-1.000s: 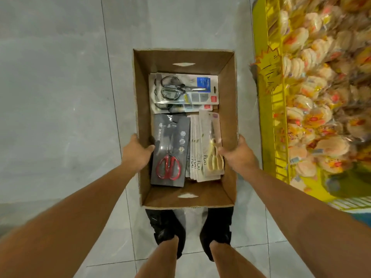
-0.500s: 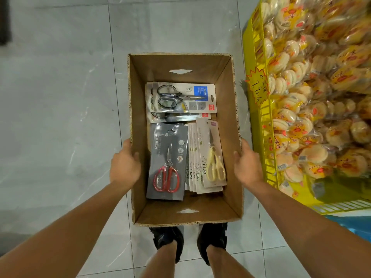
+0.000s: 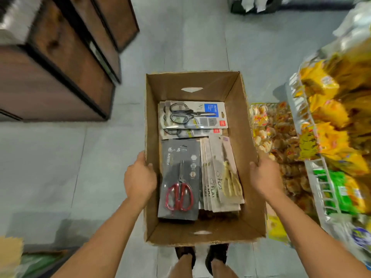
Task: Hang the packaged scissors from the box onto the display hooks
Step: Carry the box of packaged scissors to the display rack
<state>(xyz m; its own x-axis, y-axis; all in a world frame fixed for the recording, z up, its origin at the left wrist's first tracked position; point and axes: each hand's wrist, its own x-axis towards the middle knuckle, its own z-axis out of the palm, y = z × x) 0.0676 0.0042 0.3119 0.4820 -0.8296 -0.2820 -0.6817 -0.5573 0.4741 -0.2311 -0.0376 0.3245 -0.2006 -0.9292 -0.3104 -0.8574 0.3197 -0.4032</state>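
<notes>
While clamping left grip (image 3: 140,178) and right grip (image 3: 265,176) on the box (image 3: 192,82) walls, turning from the three-o'clock snack rack (image 3: 313,125), hanging no scissors (image 3: 179,194) yet.

The box (image 3: 192,83) was held between the left hand (image 3: 139,180) on its left wall and the right hand (image 3: 265,177) on its right wall. In it, crosswise scissor packs (image 3: 192,116) lay at the far end. Nearer, one flat pack (image 3: 180,183) lay left of a leaning stack (image 3: 220,177). Shelves (image 3: 66,63) stood to the left of the box, snack racks (image 3: 301,111) to the right.
</notes>
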